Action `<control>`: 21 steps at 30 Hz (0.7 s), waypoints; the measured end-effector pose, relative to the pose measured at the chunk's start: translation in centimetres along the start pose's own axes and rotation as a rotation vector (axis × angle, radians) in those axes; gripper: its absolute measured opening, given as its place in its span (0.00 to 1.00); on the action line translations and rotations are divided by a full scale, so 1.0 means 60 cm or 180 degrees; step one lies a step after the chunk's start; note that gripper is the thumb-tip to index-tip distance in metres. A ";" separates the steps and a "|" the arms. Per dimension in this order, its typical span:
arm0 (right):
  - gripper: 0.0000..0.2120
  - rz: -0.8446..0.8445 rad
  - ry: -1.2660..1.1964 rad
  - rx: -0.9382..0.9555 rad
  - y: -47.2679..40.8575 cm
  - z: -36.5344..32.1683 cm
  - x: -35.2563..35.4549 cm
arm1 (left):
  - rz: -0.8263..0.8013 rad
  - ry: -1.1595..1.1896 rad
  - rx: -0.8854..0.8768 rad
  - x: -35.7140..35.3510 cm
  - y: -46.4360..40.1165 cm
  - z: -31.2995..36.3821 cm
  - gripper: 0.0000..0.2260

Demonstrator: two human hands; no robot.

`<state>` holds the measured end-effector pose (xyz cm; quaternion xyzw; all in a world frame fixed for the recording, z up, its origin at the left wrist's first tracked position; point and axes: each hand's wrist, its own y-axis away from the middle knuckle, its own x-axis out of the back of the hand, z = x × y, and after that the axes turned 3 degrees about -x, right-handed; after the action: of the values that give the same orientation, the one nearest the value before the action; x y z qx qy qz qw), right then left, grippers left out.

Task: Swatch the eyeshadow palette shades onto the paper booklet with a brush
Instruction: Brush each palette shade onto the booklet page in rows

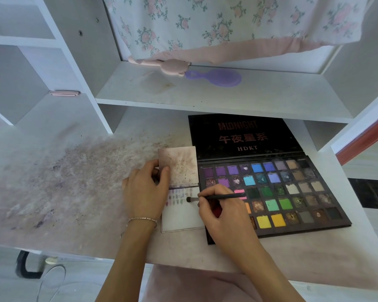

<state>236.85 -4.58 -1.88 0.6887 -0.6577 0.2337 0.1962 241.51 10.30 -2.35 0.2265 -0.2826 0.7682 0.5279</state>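
An open eyeshadow palette (pixel 288 192) with several coloured pans and a black lid lies on the desk at right. Left of it lies a small paper booklet (pixel 180 216), its stained cover (pixel 179 166) flipped up. The white page shows rows of small purple and green swatches near its top. My left hand (pixel 144 192) grips the cover's left edge, thumb on its front. My right hand (pixel 225 212) pinches a thin black brush (pixel 218 197). The brush lies nearly level, its dark tip touching the page just right of the swatches.
The white desk (pixel 63 182) is smeared with pinkish-purple powder to the left. A shelf (pixel 205 94) above holds a purple hand mirror (pixel 216 77) and a pink mirror (pixel 162 65). A floral cloth (pixel 227 22) hangs behind. White cubby dividers stand at left.
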 end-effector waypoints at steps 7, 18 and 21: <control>0.07 0.0032 0.0006 0.0029 -0.001 0.000 0.000 | -0.0020 0.0025 0.0010 0.001 0.001 0.001 0.09; 0.08 0.0044 -0.0024 0.0076 0.000 0.000 -0.001 | -0.0024 0.0049 0.0004 0.001 0.001 0.001 0.08; 0.13 0.0054 -0.0170 0.0122 0.004 0.001 0.003 | -0.0034 0.0045 0.0000 0.001 0.000 0.001 0.08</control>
<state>236.65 -4.77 -1.83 0.6928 -0.6639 0.2294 0.1633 241.47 10.29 -2.27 0.2226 -0.2777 0.7670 0.5340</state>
